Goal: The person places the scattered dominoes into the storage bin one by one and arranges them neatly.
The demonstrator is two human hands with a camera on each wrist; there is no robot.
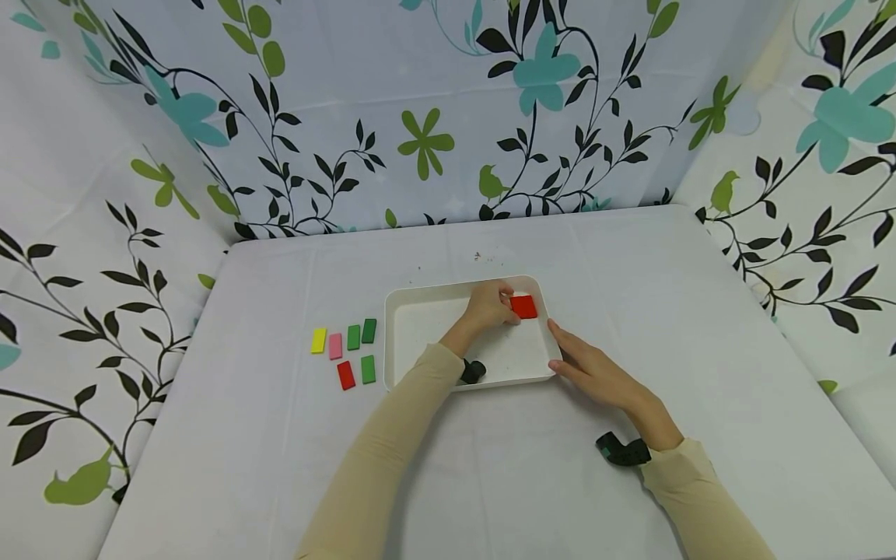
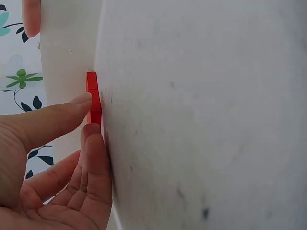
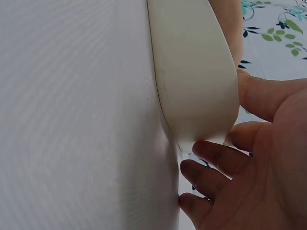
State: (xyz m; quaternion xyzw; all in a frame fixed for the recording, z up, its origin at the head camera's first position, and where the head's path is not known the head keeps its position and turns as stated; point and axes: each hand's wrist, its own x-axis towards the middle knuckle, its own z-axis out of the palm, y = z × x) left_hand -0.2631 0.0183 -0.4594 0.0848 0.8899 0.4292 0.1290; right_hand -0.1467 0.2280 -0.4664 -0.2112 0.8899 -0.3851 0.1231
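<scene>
In the head view, my left hand point(image 1: 488, 306) reaches into the white tray point(image 1: 427, 365) near its far right corner. Its thumb and fingers pinch a red block point(image 2: 95, 105), seen edge-on in the left wrist view. Against that block lies another red block point(image 2: 91, 79); from above the two form one red patch close to the tray's right wall. My right hand point(image 1: 595, 367) is at the tray's right end, its extended fingers touching the outside of the wall. In the right wrist view, the thumb of the right hand point(image 3: 268, 167) touches the tray's edge.
Left of the tray lie a yellow block point(image 1: 318, 341), a pink block point(image 1: 335, 346), a loose red block point(image 1: 346, 376) and several green blocks point(image 1: 368, 369). Small crumbs point(image 1: 477, 256) are scattered behind the tray. Patterned cloth point(image 1: 427, 145) hangs around the white table point(image 1: 280, 467).
</scene>
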